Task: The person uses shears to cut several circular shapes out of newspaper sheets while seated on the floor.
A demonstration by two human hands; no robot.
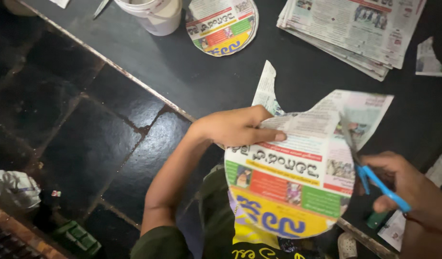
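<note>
Newspaper sheet (297,177), partly cut to a round outline, is what I see held above the near edge of the dark worktop (182,72), between my two hands. My left hand (237,127) grips its upper left edge, thumb laid flat across the print, fingers closed on the paper. My right hand (408,184) is at the sheet's right edge, closed on a pair of blue-handled scissors (369,177); the blades run up into the paper where the uncut corner still juts out. The lower, rounded part of the sheet hangs over my lap.

Farther back on the worktop: a finished round newspaper disc (222,26), just beside a white bucket (153,14); a stack of folded newspapers (350,31) to the right, well apart from my hands. A dark stone floor (77,129) lies to the left.
</note>
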